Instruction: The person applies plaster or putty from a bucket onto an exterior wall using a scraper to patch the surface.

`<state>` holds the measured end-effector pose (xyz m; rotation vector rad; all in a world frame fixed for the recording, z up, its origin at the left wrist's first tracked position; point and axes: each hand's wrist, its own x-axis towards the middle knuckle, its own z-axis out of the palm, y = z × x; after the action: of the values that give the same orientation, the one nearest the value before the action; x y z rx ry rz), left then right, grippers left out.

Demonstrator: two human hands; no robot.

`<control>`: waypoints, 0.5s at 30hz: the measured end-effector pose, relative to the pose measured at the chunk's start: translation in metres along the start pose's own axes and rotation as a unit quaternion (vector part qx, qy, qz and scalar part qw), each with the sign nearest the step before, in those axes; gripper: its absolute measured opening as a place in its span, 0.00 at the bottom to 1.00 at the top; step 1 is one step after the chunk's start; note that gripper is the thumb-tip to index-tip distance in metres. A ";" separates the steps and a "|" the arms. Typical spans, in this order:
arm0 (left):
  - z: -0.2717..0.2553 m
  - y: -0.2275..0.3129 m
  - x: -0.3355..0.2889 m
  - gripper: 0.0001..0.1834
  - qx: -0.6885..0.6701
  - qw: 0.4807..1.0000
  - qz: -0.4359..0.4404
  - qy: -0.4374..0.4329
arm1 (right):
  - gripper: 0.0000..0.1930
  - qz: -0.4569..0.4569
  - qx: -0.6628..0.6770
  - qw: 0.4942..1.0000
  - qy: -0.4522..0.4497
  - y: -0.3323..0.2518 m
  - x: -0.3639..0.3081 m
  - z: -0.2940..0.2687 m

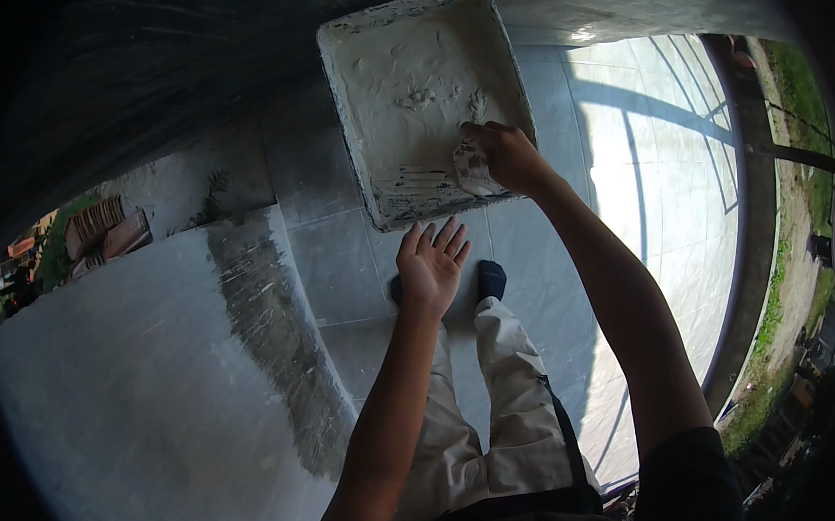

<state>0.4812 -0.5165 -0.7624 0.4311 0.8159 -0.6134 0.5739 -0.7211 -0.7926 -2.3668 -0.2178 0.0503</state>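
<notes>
In front of me stands a rectangular tub (350, 161) with a crusted rim, holding wet off-white paste (400, 84) that looks like plaster. My right hand (504, 154) reaches over the tub's near right corner, its fingers closed on a rounded, paste-smeared tool (472, 168). The tool's exact kind cannot be made out, as the hand hides part of it. My left hand (432, 264) is just short of the tub's near edge, palm turned up, fingers spread and holding nothing.
Grey floor tiles (338, 259) lie beneath the tub and around my feet. At left rises a pale wall surface (143, 366) with a darker, streaked band (272, 341). Sunlit tiles (661, 185) stretch to the right, ending at a dark edge with grass (792, 86) beyond.
</notes>
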 end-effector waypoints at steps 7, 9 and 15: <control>-0.007 0.002 -0.001 0.49 0.006 1.000 0.001 -0.001 | 0.24 0.029 0.044 0.999 0.010 -0.023 0.032 -0.019; -0.007 0.002 -0.001 0.49 -0.002 1.000 0.000 -0.006 | 0.24 -0.032 0.005 0.999 0.025 -0.017 0.044 -0.016; -0.008 0.001 0.000 0.48 -0.015 1.000 -0.004 -0.013 | 0.25 -0.081 -0.023 0.996 0.001 -0.007 0.054 0.000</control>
<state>0.4778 -0.5110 -0.7670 0.3917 0.8017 -0.6131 0.6256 -0.7068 -0.7868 -2.3857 -0.4126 -0.0352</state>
